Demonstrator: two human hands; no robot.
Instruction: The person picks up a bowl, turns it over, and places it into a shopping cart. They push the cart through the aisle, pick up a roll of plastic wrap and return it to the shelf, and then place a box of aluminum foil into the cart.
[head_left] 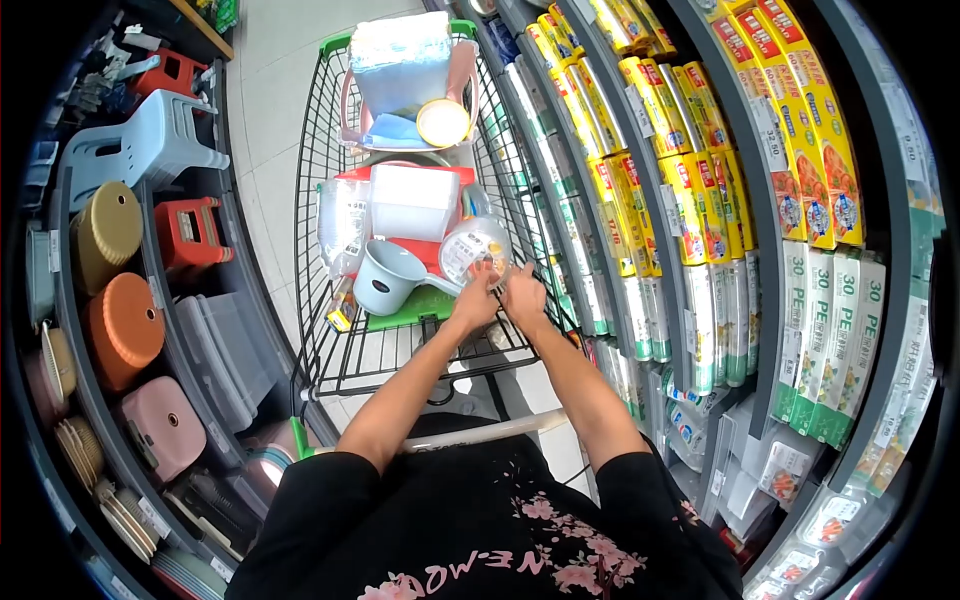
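Inside the shopping cart (310,330), a clear round plastic pack with a printed white label (470,248) is held near the right side. My left hand (478,295) grips its near edge with closed fingers. My right hand (523,297) is closed at the pack's right edge, next to the cart's wire wall. The pack's exact contents cannot be made out. A light blue dipper (390,272) lies just left of my hands, its handle reaching toward my left wrist. Behind it are a white translucent box (413,200) and a clear bag of plastic items (342,222).
At the cart's far end sit a blue-and-white package (402,60) and a round yellow-rimmed tub (443,123). Shelves on the right hold yellow boxes (800,130) and green-white PE boxes (828,340). Blue stools (150,145) and an orange lidded bin (125,330) stand on the left.
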